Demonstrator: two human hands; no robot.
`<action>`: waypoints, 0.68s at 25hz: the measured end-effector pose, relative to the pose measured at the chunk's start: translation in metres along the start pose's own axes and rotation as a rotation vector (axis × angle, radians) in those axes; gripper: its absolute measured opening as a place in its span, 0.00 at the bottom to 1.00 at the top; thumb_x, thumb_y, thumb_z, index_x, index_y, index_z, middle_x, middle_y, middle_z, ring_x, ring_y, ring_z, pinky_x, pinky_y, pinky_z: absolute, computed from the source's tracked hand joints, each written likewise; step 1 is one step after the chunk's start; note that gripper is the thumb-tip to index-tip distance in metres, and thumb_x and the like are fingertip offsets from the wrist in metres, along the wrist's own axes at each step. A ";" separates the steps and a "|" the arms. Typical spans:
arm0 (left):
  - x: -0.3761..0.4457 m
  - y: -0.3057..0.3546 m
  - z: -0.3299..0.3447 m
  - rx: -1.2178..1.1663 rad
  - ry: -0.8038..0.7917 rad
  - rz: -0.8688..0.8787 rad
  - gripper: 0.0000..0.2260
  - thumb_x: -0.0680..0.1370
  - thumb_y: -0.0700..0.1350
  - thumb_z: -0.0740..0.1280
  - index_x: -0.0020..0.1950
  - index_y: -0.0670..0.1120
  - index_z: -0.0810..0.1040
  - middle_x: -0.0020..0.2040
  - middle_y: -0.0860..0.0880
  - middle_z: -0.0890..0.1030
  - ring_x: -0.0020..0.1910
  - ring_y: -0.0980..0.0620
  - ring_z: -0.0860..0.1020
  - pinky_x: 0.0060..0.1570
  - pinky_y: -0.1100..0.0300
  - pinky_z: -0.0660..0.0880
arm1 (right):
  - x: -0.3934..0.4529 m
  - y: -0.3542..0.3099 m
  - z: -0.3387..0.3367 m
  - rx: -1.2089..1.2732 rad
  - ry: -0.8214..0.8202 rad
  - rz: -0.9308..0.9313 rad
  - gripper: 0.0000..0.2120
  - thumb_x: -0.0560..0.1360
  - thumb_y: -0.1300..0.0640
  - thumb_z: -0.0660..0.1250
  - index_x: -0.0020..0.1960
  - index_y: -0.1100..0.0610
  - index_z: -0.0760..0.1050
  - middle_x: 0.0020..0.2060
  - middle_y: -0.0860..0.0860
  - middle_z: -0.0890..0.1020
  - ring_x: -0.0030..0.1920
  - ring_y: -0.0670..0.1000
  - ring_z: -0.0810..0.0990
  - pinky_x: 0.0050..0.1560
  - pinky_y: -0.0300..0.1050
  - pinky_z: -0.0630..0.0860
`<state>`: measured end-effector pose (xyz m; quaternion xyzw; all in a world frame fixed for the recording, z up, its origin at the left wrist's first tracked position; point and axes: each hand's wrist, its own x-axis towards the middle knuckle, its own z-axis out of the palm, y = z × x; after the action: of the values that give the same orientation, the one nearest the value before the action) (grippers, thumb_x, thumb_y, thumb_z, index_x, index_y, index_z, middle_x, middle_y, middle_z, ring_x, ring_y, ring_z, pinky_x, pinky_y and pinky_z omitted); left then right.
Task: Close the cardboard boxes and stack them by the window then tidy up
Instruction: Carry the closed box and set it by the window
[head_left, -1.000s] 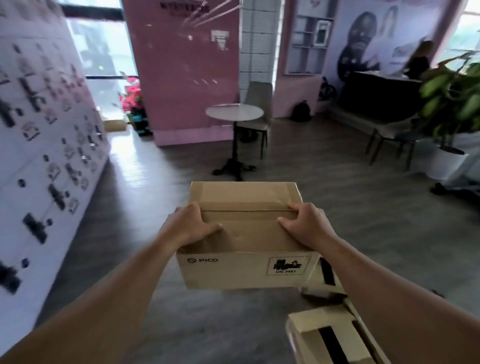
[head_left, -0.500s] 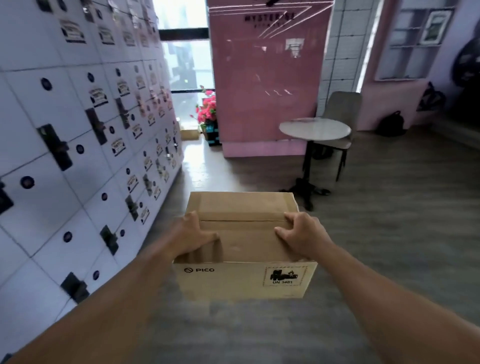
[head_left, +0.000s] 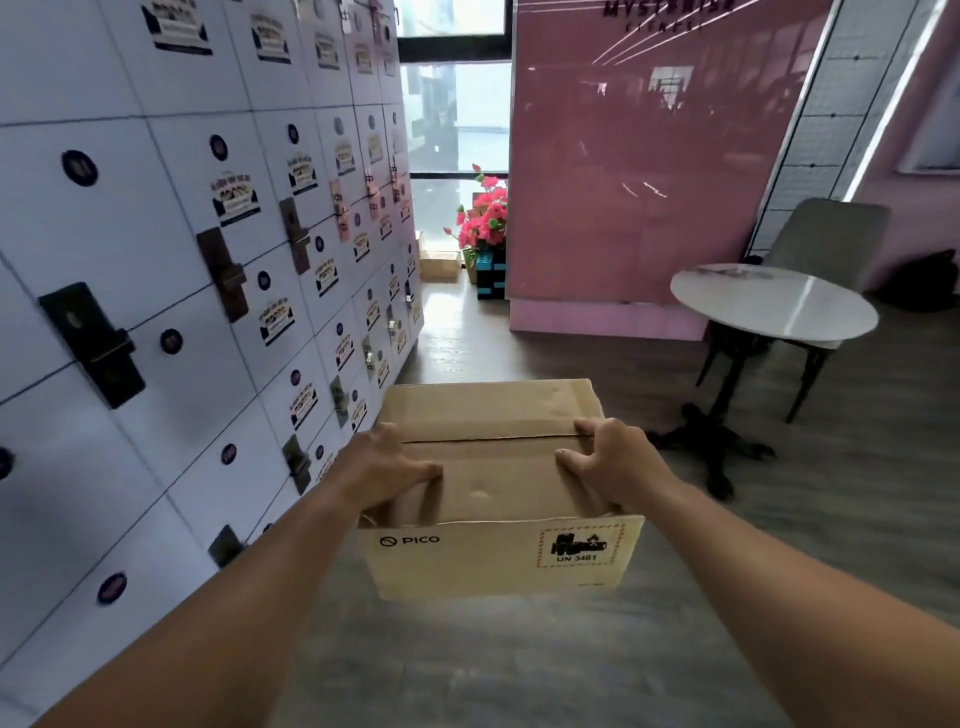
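Since a second ago the view has swung from the open room toward the window (head_left: 454, 119), with the locker wall (head_left: 156, 260) now close on the left; judged from this, the carry to the stacking spot is under way, not finished. The cardboard box (head_left: 498, 499) is held in the air over the floor, well short of the window, its top flaps folded shut along a seam; another box (head_left: 439, 264) already sits on the floor just below the window, beside the pink flowers (head_left: 483, 213). The left hand (head_left: 382, 470) and right hand (head_left: 610, 462) each grip the box, fingers curled over the top flaps at opposite sides, both closed on cardboard.
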<state>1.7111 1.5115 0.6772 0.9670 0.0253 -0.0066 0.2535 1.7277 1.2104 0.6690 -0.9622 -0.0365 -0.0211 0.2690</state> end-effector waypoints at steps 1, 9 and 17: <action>0.028 -0.002 -0.003 -0.011 -0.007 0.003 0.21 0.67 0.64 0.75 0.49 0.49 0.78 0.43 0.51 0.82 0.41 0.53 0.81 0.46 0.50 0.82 | 0.027 -0.003 0.001 0.000 0.000 0.002 0.23 0.73 0.40 0.71 0.62 0.53 0.80 0.38 0.44 0.80 0.35 0.45 0.77 0.37 0.42 0.73; 0.295 0.002 0.009 -0.001 -0.027 0.016 0.25 0.67 0.66 0.76 0.52 0.50 0.75 0.46 0.51 0.81 0.45 0.52 0.80 0.47 0.51 0.81 | 0.278 0.027 0.020 0.018 -0.017 0.028 0.24 0.74 0.39 0.71 0.63 0.53 0.80 0.50 0.50 0.86 0.43 0.50 0.81 0.49 0.48 0.80; 0.550 0.028 0.011 -0.013 0.003 -0.061 0.27 0.66 0.66 0.75 0.56 0.50 0.75 0.50 0.50 0.81 0.48 0.50 0.79 0.50 0.52 0.80 | 0.552 0.049 0.019 0.028 -0.051 0.008 0.24 0.73 0.40 0.70 0.64 0.52 0.79 0.55 0.51 0.85 0.53 0.55 0.82 0.56 0.54 0.79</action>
<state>2.2620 1.5073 0.6675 0.9641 0.0551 -0.0128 0.2596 2.2817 1.2111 0.6608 -0.9587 -0.0396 0.0049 0.2814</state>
